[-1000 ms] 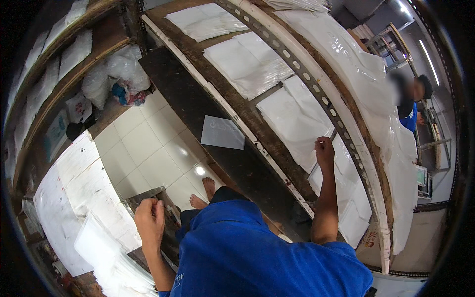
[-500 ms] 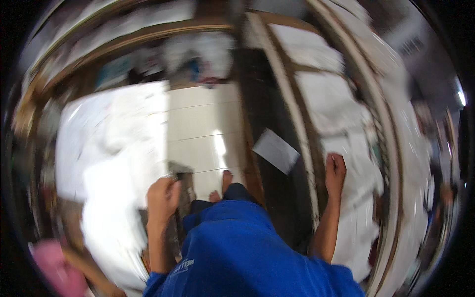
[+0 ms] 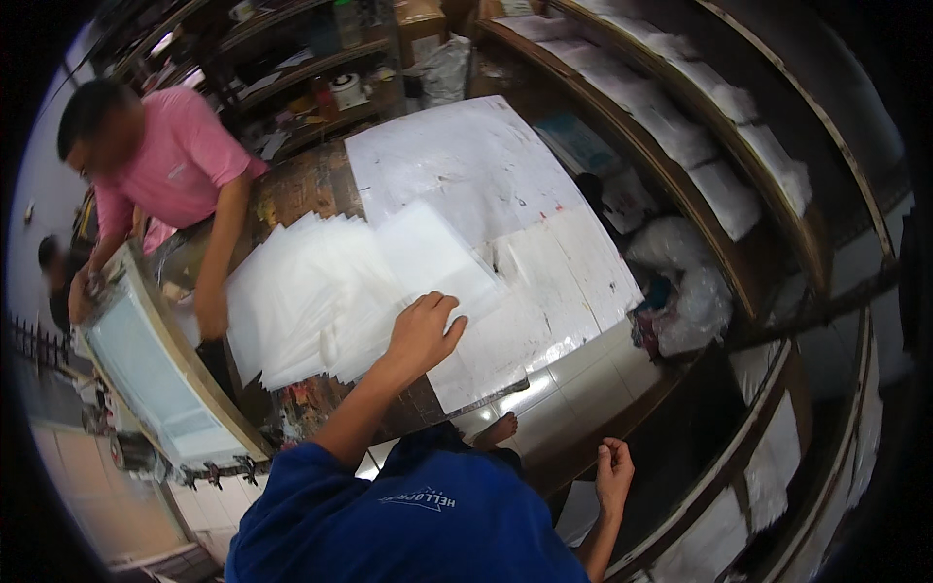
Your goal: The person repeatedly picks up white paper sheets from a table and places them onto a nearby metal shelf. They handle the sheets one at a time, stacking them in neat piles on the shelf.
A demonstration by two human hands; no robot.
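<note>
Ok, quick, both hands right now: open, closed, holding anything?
Left hand: open, flat on the white sheets, gripping nothing.
Right hand: loosely curled, empty, off the table.

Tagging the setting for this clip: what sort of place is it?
Probably a screen-printing workshop: the left hand rests on a fanned stack of white sheets on an ink-stained table, beside a wooden-framed screen; white sheets fill long wooden racks.

Left hand [image 3: 420, 335] is flat on a fanned stack of white sheets [image 3: 321, 291] on the tabletop [image 3: 301, 189], fingers spread over the top sheet. Right hand [image 3: 612, 476] hangs loose down by the floor tiles [image 3: 573, 374], holding nothing. A person in a pink shirt [image 3: 170, 160] leans on the far side, next to a framed screen [image 3: 155, 364].
</note>
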